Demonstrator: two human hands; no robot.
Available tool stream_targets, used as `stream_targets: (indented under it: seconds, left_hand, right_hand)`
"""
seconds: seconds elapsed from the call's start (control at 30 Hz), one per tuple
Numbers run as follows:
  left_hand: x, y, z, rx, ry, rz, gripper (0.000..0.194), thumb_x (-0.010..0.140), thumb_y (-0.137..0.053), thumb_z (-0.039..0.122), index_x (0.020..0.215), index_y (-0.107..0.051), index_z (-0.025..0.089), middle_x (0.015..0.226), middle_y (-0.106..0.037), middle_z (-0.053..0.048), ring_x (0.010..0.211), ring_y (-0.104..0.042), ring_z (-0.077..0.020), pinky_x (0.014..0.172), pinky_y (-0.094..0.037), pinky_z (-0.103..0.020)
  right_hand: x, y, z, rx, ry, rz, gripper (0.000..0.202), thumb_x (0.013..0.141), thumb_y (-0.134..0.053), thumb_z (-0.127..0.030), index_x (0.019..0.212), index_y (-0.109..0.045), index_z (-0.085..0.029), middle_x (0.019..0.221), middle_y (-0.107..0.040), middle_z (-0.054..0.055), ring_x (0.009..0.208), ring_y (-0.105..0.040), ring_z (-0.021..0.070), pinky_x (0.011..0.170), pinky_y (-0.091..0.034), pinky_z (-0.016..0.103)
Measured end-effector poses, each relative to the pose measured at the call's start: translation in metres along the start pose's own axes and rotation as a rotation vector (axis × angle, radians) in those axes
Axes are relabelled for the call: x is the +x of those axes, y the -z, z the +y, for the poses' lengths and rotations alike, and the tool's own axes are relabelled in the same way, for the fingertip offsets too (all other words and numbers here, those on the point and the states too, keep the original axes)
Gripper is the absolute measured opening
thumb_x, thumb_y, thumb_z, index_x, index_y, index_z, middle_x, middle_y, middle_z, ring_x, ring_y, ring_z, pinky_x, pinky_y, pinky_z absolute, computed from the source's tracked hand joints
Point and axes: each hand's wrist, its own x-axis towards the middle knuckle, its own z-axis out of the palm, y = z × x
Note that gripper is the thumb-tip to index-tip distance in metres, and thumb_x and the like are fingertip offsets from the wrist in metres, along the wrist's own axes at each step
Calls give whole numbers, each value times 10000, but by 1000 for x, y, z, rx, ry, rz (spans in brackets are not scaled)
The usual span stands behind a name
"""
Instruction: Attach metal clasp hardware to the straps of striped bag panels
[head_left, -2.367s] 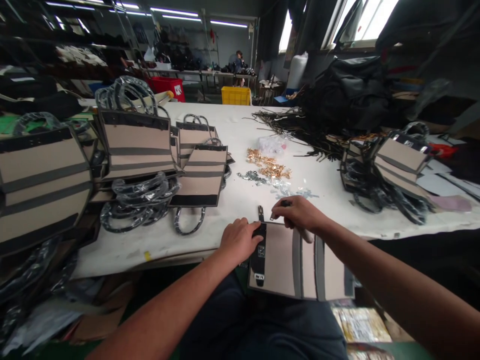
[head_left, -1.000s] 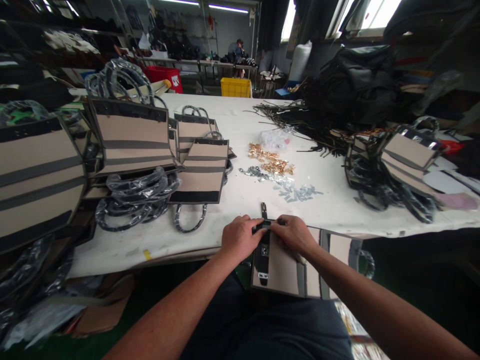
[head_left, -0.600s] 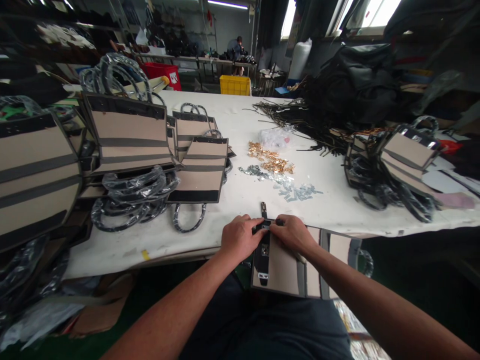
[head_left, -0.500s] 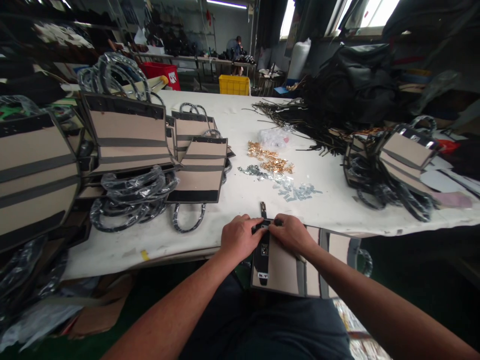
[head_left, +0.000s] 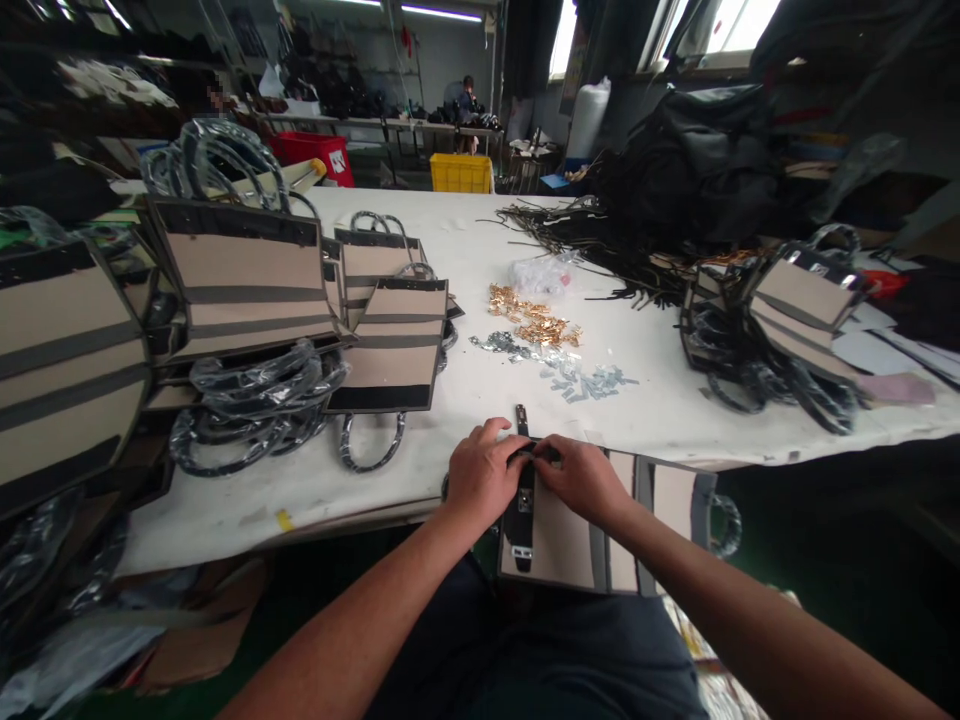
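A flat, matte beige bag panel [head_left: 566,540] with grey bands lay beneath and nearer than the left hand [head_left: 482,475] and right hand [head_left: 581,477], a smooth black strip [head_left: 517,525] with shiny metal fittings [head_left: 523,551] along its left edge. Half curled, the two hands met, fingertips almost together, over the strip's far end, partly hiding it; whether either gripped anything small could not be told.

No text, number or brand is legible. One marking is visible: a white label [head_left: 337,161] bearing dark marks, affixed to the red bin [head_left: 313,146]. Landmark: yellow crate [head_left: 461,175]. The bin stands left of the crate; the label occupies the bin face nearer the crate. Characters too small to read.
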Motion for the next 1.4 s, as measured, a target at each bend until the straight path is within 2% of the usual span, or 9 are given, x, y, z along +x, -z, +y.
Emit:
stream_targets:
  seconds: [0.13, 0.27, 0.4, 0.5, 0.73, 0.83, 1.03, 1.23, 1.4]
  left_hand:
    - [5, -6, -2, -81, -18, -30, 194, 950, -706, 207, 1041, -821, 334, 1233, -732, 25, 1054, -704, -174, 937, -542, -296]
    - [15, -2, -3, -109, 35, -106, 166, 958, -698, 254, 1009, -832, 338, 1192, -751, 40, 1015, -724, -161, 889, -544, -276]
    - [30, 5, -3, -138, 123, -226, 113, 927, -730, 304, 943, -836, 339, 1160, -770, 54, 933, -742, -163, 828, -535, -277]
    - [38, 8, -3, -144, 166, -271, 87, 896, -756, 305, 912, -830, 348, 1137, -778, 69, 936, -744, -175, 822, -525, -282]
    - [39, 7, -3, -164, 193, -282, 99, 894, -761, 322, 924, -846, 362, 1114, -772, 63, 911, -737, -161, 817, -519, -262]
    - [37, 5, -5, -189, 187, -273, 100, 898, -761, 326, 932, -848, 359, 1113, -767, 57, 898, -732, -158, 815, -518, -261]
    - [37, 3, -11, -242, 179, -269, 124, 883, -756, 252, 905, -836, 344, 1118, -769, 56, 942, -734, -168, 825, -514, -269]
    - [48, 10, -22, -390, 199, -408, 252, 813, -712, 135, 971, -820, 300, 1145, -782, 6, 1070, -708, -208, 952, -510, -295]
    - [63, 11, -28, -383, 267, -487, 105, 795, -723, 292, 813, -753, 192, 727, -715, 1, 756, -662, -201, 679, -465, -269]
  right_hand:
    - [14, 11, 3, 122, -7, -57, 119, 816, -688, -263, 884, -782, -240, 880, -794, 23, 861, -730, 222, 773, -487, 286]
    - [18, 36, 2, 427, -106, -130, 186, 834, -735, -356, 936, -771, -205, 547, -627, -32, 525, -588, 155, 552, -428, 262]
    - [17, 51, -9, 871, -40, 223, 353, 892, -726, -552, 870, -689, -202, 542, -580, -34, 468, -513, 129, 468, -401, 256]
    - [23, 43, -19, 1105, 56, 416, 441, 889, -729, -595, 707, -571, -225, 574, -556, -26, 464, -501, 123, 445, -411, 268]
    - [42, 16, -24, 1410, 73, 486, 508, 941, -669, -518, 619, -393, -238, 550, -354, -76, 405, -370, 85, 412, -355, 257]
    - [44, 14, -25, 1413, 79, 475, 498, 939, -676, -487, 608, -400, -238, 537, -355, -75, 396, -365, 85, 410, -339, 261]
    - [46, 7, -33, 1124, 127, 371, 512, 950, -664, -535, 604, -413, -254, 480, -417, -61, 407, -393, 105, 429, -352, 273]
    - [40, 5, -37, 941, 179, 321, 523, 968, -650, -528, 579, -443, -247, 498, -480, -42, 467, -445, 120, 509, -391, 282]
    - [31, 11, -49, 819, 324, 216, 528, 974, -646, -500, 552, -497, -221, 516, -503, -32, 515, -443, 118, 557, -391, 275]
